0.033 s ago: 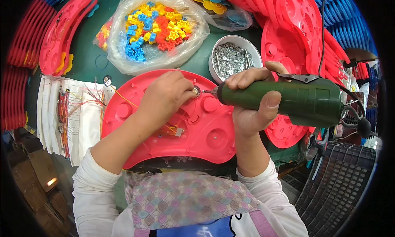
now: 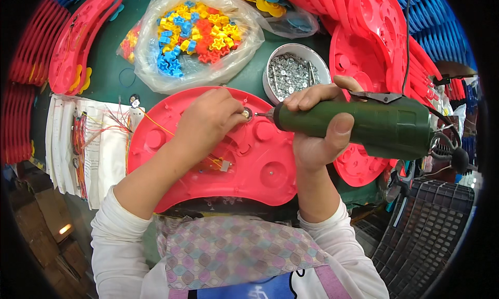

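Note:
A red curved plastic panel (image 2: 260, 174) lies in front of me on the green table. My left hand (image 2: 208, 122) pinches a small round metal part (image 2: 246, 113) against the panel's upper middle. My right hand (image 2: 317, 130) grips a green electric screwdriver (image 2: 369, 125), held level with its bit touching that part. A small circuit board with orange and red wires (image 2: 222, 165) rests on the panel just below my left wrist.
A white bowl of silver screws (image 2: 293, 73) stands behind the panel, beside a clear bag of coloured plastic pieces (image 2: 192, 34). Stacked red panels (image 2: 374, 23) fill the right; more red panels (image 2: 78, 44) lie at the left. Wire bundles on white sheets (image 2: 88, 143) sit left, a black crate (image 2: 431, 231) lower right.

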Tool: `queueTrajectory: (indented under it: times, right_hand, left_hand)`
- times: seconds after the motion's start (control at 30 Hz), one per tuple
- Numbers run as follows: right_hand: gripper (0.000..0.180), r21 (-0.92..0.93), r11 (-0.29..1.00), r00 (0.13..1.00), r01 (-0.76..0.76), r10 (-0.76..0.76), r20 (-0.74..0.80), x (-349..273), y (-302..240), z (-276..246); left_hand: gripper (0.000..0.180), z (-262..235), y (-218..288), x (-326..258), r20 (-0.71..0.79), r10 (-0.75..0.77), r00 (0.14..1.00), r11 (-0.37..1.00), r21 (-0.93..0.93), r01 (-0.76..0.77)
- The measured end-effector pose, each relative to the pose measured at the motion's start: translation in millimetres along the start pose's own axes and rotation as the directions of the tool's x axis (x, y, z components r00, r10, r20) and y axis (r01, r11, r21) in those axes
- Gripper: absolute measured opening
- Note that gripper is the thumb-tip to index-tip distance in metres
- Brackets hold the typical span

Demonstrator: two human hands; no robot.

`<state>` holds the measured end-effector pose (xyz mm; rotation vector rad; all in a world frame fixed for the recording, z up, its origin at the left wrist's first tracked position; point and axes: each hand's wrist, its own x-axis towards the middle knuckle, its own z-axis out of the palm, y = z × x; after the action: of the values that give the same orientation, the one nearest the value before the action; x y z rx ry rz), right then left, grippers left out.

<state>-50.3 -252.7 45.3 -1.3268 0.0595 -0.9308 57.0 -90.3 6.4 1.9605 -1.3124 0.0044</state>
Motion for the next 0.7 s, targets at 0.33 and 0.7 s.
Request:
queueTrajectory:
  times: [0.33,0.7]
  right_hand:
    - [0.062,0.020,0.999,0.984,-0.034,0.030,0.175,9,0,4]
    - [0.080,0.047,0.999,0.986,-0.024,0.016,0.168,11,-4,13]
  left_hand:
    - [0.014,2,-1,-2,-0.001,-0.034,0.999,0.999,-0.014,0.033]
    - [0.020,-6,8,-1,-0.019,-0.056,0.998,0.994,-0.090,0.054]
